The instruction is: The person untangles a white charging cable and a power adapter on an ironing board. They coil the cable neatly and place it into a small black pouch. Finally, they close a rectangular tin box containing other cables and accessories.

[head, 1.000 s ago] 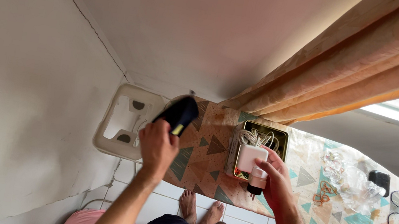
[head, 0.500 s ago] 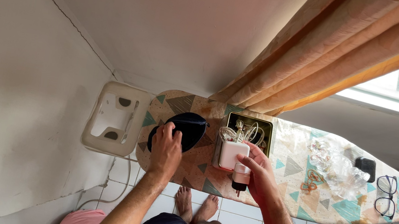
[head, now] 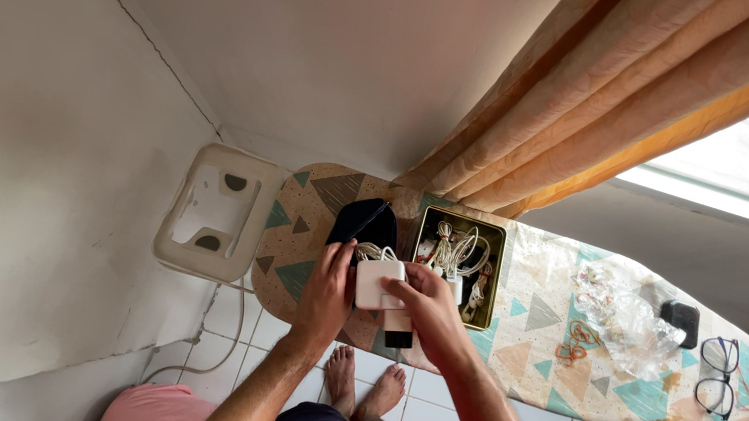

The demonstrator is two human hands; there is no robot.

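- Fingers of the right hand clamp the white charger block, its plug end pointing back toward the body; the left hand pinches the block's near-left corner, fingers curled round it.
- Ironing board, the surface under it all, runs left to right with a triangle-print cover.
- Black pouch lies just beyond the charger, straight ahead of both hands, left hand nearer.
- Open metal tin, dark and rectangular, sits just right of the block, holding tangled white cables.
- Crumpled clear plastic bag, glasses and small black box lie well apart to the right.
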